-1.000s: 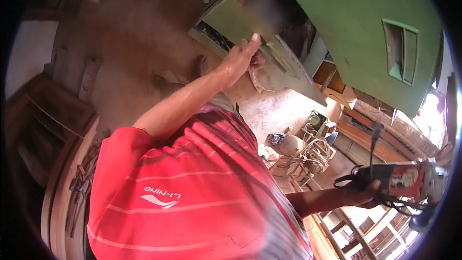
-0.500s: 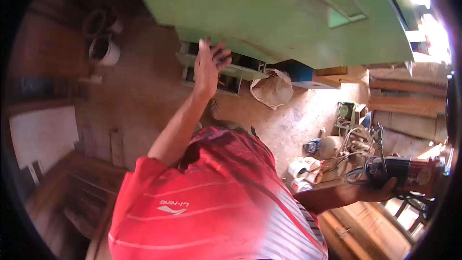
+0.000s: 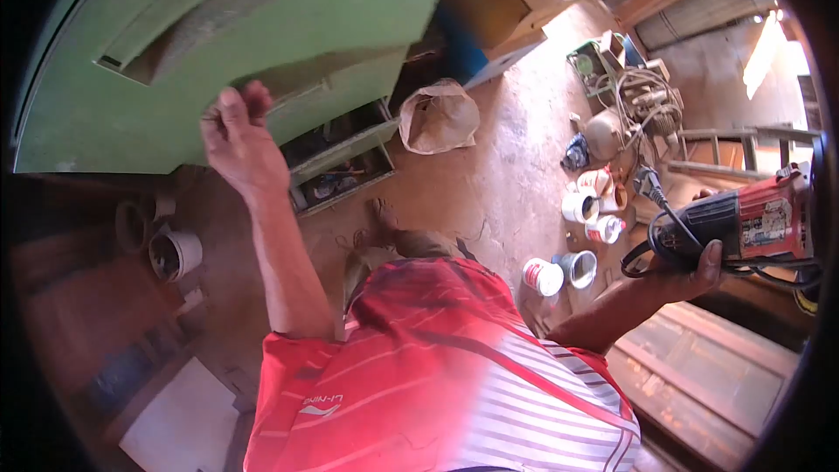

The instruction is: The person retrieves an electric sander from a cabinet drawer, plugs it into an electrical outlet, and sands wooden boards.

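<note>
My left hand [image 3: 245, 140] is raised in front of the green panel of a cabinet [image 3: 350, 0]. Its fingers are loosely bent and apart, partly blurred, with nothing visible in them; whether they touch the panel I cannot tell. Out at the right, my right hand [image 3: 696, 275] is wrapped round the dark body of a red and black power tool [image 3: 743, 225]. My thumb lies along its lower side. The tool's black cord is looped beside it, and the plug [image 3: 648, 182] sticks up near its rear end. Its far end is cut off by the view's dark edge.
Open drawers [image 3: 345, 179] jut out below the green panel, with a pale sack [image 3: 440, 118] beside them. Several paint buckets [image 3: 543, 277] and a compressor [image 3: 612, 133] stand on the floor. A wooden door [image 3: 699, 367] lies at lower right; a white bucket [image 3: 185, 253] stands at left.
The view has swung round, so the green panel now fills the upper left. My left hand went from pointing to spread to loosely bent. The power tool has stayed in my right hand.
</note>
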`<action>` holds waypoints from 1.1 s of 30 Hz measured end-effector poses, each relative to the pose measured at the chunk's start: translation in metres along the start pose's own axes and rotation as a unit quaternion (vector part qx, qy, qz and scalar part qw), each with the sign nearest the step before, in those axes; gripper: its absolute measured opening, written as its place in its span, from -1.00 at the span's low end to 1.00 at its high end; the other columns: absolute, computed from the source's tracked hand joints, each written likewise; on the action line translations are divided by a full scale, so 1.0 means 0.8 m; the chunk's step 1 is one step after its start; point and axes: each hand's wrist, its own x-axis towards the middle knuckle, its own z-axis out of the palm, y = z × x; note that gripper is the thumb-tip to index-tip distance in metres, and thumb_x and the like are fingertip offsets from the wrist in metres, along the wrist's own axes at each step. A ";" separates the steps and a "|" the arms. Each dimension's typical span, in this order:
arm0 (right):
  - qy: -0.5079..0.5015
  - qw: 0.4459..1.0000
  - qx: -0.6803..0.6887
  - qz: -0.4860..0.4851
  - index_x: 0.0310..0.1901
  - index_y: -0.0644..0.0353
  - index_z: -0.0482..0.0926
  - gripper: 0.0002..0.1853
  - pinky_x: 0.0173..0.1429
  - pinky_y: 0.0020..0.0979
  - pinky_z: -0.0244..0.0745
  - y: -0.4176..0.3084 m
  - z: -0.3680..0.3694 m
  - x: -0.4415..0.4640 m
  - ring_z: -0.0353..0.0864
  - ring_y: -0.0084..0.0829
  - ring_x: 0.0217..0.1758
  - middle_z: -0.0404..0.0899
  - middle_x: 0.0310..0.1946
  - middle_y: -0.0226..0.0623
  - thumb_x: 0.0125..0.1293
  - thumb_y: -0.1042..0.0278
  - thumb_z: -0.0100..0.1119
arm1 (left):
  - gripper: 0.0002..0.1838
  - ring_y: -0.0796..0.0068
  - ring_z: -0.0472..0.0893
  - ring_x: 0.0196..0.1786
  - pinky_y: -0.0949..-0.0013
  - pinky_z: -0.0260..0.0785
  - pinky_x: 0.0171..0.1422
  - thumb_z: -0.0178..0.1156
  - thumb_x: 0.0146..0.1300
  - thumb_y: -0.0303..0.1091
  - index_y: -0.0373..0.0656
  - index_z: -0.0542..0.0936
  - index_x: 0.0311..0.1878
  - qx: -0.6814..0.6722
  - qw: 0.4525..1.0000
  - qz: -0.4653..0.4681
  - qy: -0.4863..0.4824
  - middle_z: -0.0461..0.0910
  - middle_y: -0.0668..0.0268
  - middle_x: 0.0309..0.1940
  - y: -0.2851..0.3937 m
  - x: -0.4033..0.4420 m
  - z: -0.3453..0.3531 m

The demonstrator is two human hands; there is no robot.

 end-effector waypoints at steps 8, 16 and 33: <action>0.004 0.992 -0.082 0.092 0.45 0.45 0.30 -0.07 0.24 -0.17 0.67 0.029 -0.081 -0.042 0.73 -0.06 0.12 0.63 0.09 0.20 0.06 0.18 0.41 | -0.66 0.17 0.70 0.03 0.17 0.61 0.21 0.25 0.57 -0.26 -0.34 0.44 0.12 0.015 0.997 0.079 0.001 0.69 -0.06 0.00 -0.033 0.044 0.000; -0.101 0.932 -0.029 0.346 0.41 0.29 0.32 -0.11 -0.23 -0.42 0.61 0.110 -0.160 -0.040 0.64 -0.50 -0.28 0.60 -0.09 -0.30 0.08 0.23 0.58 | -0.74 0.26 0.65 0.03 0.18 0.46 0.27 0.08 0.53 -0.26 -0.26 0.63 -0.11 -0.031 0.986 -0.091 -0.138 0.67 0.18 -0.06 -0.089 -0.161 0.178; -0.136 0.807 0.206 0.537 0.41 0.37 0.44 -0.36 0.40 -0.19 0.48 0.452 -0.291 0.110 0.65 -0.30 0.26 0.65 0.22 -0.07 0.68 -0.11 -0.08 | -0.66 0.46 0.73 -0.04 0.27 0.64 0.03 0.21 0.56 -0.06 -0.06 0.60 0.19 -0.149 0.767 -0.518 -0.347 0.72 0.32 -0.04 -0.284 -0.496 0.586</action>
